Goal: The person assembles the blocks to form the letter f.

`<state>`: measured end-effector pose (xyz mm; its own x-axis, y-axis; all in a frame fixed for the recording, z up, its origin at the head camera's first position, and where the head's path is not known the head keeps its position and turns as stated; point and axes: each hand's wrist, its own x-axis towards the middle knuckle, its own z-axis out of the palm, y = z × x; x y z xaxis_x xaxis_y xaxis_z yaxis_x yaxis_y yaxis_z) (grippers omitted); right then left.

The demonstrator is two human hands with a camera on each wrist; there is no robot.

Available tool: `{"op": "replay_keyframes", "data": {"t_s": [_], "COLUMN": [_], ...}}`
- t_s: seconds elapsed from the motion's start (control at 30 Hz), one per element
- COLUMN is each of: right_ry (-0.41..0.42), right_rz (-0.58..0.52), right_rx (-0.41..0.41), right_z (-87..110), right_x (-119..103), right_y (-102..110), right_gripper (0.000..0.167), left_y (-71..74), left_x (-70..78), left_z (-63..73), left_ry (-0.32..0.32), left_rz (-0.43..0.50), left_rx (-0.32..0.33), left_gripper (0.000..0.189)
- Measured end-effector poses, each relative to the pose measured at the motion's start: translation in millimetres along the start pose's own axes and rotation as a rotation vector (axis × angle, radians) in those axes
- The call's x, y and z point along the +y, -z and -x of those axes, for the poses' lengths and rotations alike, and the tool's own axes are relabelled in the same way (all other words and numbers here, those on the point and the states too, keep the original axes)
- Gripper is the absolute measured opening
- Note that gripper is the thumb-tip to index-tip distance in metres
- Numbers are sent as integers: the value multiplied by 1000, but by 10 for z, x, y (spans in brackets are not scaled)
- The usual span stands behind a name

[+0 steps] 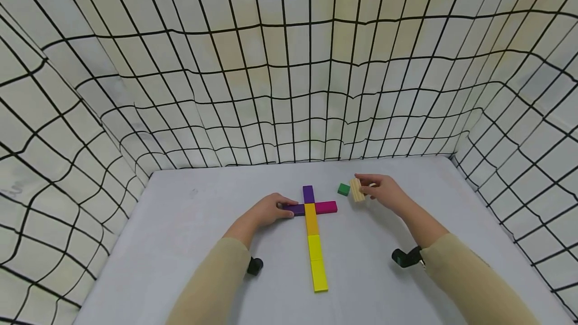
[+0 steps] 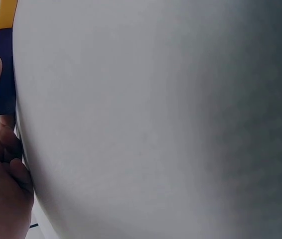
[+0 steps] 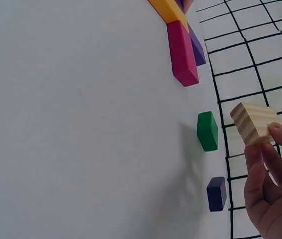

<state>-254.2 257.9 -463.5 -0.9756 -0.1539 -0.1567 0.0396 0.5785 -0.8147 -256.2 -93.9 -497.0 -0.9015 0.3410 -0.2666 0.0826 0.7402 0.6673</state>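
My left hand (image 1: 269, 208) pinches a dark purple block (image 1: 295, 210) lying on the table, thumb on one side. That block's inner end meets an orange block (image 1: 311, 218). Opposite it lies a magenta block (image 1: 326, 207), with another purple block (image 1: 308, 194) at the top and two yellow blocks (image 1: 315, 248) in line below, forming a cross. Between thumb and fingers, my right hand (image 1: 384, 190) holds a natural wood block (image 3: 254, 122) above the table. Beside it, a small green block (image 1: 343, 189) rests on the surface.
In the right wrist view a small dark blue-purple block (image 3: 216, 194) lies beyond the green one. A white table (image 1: 189, 265) carries everything. Black netting (image 1: 289, 97) over pale walls rises at the back and both sides.
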Motion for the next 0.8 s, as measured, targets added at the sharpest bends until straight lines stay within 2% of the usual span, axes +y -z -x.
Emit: {"op": "replay_keyframes", "data": {"t_s": [0.2, 0.4, 0.63, 0.8], "right_ry": [9, -17, -26, -52], "right_rz": [-3, 64, 149, 160], "right_rx": [23, 14, -21, -37], "right_z": [-261, -538, -726, -829], "right_x": [-204, -344, -435, -451], "right_y": [-196, -378, -522, -617], "right_gripper": [44, 43, 42, 42], "left_y": [0, 4, -13, -6], "left_x": [-2, -16, -21, -12], "left_z": [-7, -22, -42, -26], "left_ry": [8, -4, 1, 12], "left_rz": [-2, 4, 4, 7], "left_rx": [0, -11, -19, -25], "left_gripper": [30, 30, 30, 30]}}
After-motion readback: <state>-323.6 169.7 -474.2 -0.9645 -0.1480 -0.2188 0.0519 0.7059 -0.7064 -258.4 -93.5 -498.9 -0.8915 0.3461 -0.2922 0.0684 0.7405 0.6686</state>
